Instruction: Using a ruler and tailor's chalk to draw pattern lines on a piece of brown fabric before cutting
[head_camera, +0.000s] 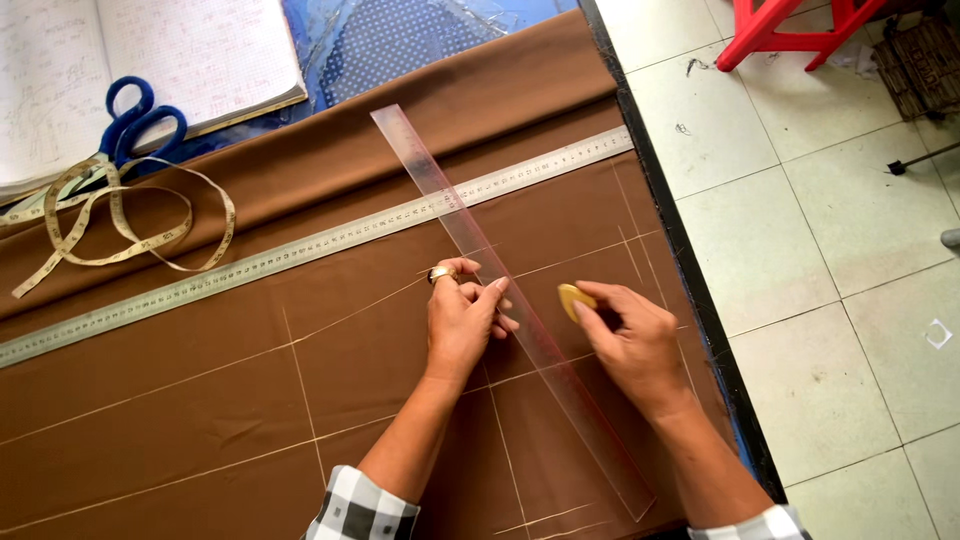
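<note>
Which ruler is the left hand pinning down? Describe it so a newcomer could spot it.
Start at the brown cloth covering the table. Two rulers cross on it: the long metal ruler runs nearly side to side. The one you want is the clear ruler, lying steeply across it under the left hand; it alone is see-through.

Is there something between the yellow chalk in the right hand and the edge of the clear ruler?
Nothing visible. The chalk, pinched in the right hand, sits just beside the clear ruler, with only bare brown fabric between them. The left hand presses on the ruler's other side.
</note>
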